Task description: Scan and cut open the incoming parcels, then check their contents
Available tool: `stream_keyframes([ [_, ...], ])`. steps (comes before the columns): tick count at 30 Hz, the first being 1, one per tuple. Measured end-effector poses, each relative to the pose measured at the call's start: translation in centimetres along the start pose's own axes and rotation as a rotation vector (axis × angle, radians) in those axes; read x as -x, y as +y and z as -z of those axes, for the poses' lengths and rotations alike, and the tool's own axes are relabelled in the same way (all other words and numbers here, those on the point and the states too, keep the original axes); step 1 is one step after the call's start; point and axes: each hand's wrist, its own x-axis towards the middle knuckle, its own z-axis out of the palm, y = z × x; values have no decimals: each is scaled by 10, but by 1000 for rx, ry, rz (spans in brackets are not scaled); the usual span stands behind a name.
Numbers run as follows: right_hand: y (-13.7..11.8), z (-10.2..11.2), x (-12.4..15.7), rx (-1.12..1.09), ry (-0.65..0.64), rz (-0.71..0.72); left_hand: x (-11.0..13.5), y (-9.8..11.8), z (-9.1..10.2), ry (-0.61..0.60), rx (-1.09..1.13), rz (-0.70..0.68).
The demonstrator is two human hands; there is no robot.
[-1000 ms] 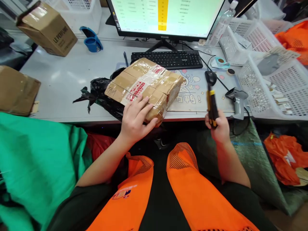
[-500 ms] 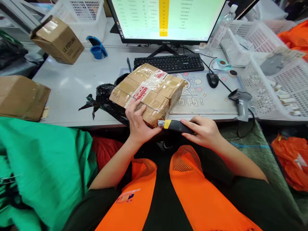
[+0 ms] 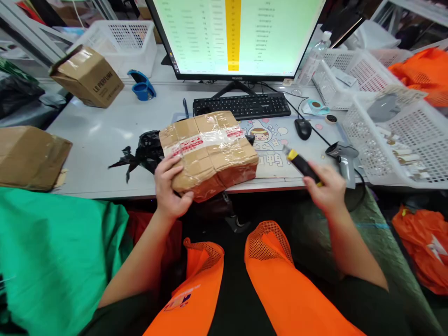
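A brown cardboard parcel (image 3: 210, 151) wrapped in clear tape with red-and-white labels lies at the near edge of the grey desk (image 3: 105, 135). My left hand (image 3: 170, 186) grips its near left corner, fingers on top and thumb underneath. To the right of the parcel, my right hand (image 3: 327, 189) is closed on a black and yellow utility knife (image 3: 301, 164), its tip pointing up and left toward the parcel but apart from it. Torn black plastic wrap (image 3: 142, 151) lies beside and behind the parcel on the left.
A monitor (image 3: 238, 37), keyboard (image 3: 243, 105), mouse (image 3: 303, 128) and barcode scanner (image 3: 343, 156) stand behind. White baskets (image 3: 402, 135) fill the right side. Cardboard boxes (image 3: 87, 77) sit at left, a green sack (image 3: 59, 252) beside my lap.
The knife has moved from the parcel's near right corner out to the right. My left hand has turned the parcel and shifted to its left corner.
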Motion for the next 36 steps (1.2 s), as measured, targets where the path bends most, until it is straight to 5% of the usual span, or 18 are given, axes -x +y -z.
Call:
stream_keyframes([
  [4,-78,-7,17,-180,-97,168,-24,20,16,-69,-215,64],
  [7,-109,-17,6,-208,-101,207,-50,40,13,-243,-269,52],
  [11,-119,-25,-2,-171,-102,164,-70,53,-1,-458,-251,66],
  [24,-122,-34,15,1,-25,76,-71,82,-21,-443,-377,201],
  [28,-96,-40,14,95,6,55,-68,85,-26,-428,-389,199],
  [32,-27,-26,21,305,101,-400,-60,80,-22,-372,-357,149],
  [36,8,-14,41,169,153,-596,-64,31,8,-463,-174,33],
])
